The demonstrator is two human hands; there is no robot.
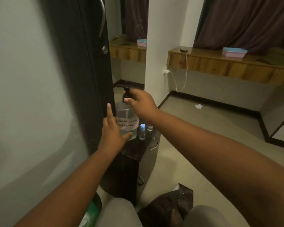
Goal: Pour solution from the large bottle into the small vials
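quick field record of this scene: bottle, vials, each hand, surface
bottle: large clear plastic pump bottle, black pump on, handwritten label, upright
vials: small clear vial with blue cap and second small vial, upright, right of the bottle
left hand: open, against the bottle's lower side
right hand: gripping the pump neck
surface: black cabinet top

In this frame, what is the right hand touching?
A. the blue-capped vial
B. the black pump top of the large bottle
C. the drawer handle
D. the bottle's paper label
B: the right hand has its fingers around the black pump top of the large bottle, while the left hand rests against the bottle's lower side.
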